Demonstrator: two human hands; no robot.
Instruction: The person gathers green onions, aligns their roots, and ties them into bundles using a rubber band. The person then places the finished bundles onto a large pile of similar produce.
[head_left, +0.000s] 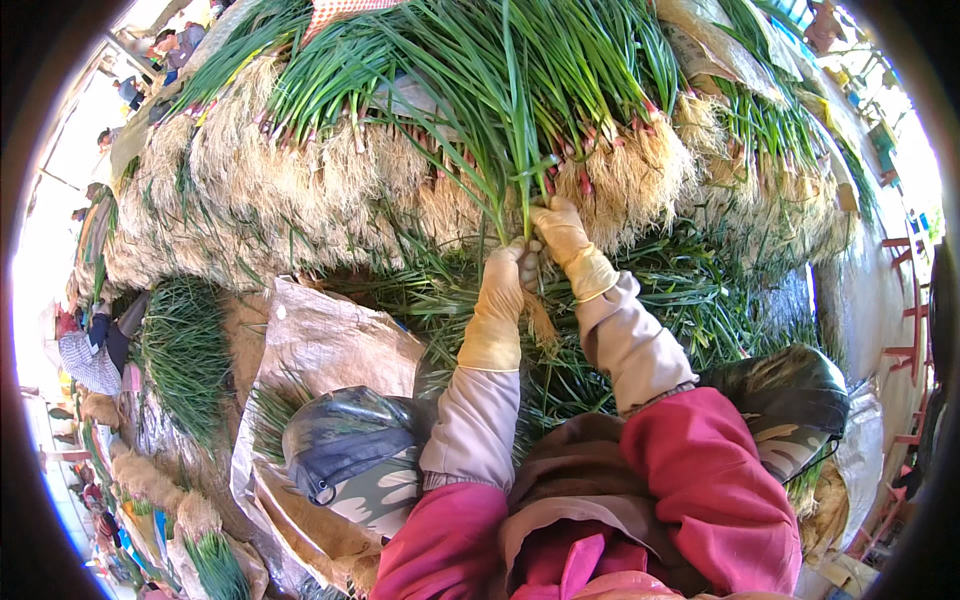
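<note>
My left hand (504, 270), in a yellowish rubber glove, grips the lower stems of some green garlic plants (517, 142). Their long leaves fan up and away from me. Close by on the right, my gloved right hand (559, 225) pinches a stem low down, near the left hand. Tan roots (540, 319) dangle beneath the two hands; the fingers hide where they join the stems. Just beyond lies a thick row of green garlic with reddish bases and pale fibrous roots (630, 176) turned towards me. Loose green leaves (682, 285) are heaped under my hands.
A woven plastic sack (337, 330) lies left of my arms, by my knee (352, 442). More green garlic (187, 360) is piled farther left, near a seated person (94, 349). Red metal frames (911, 322) stand along the right edge.
</note>
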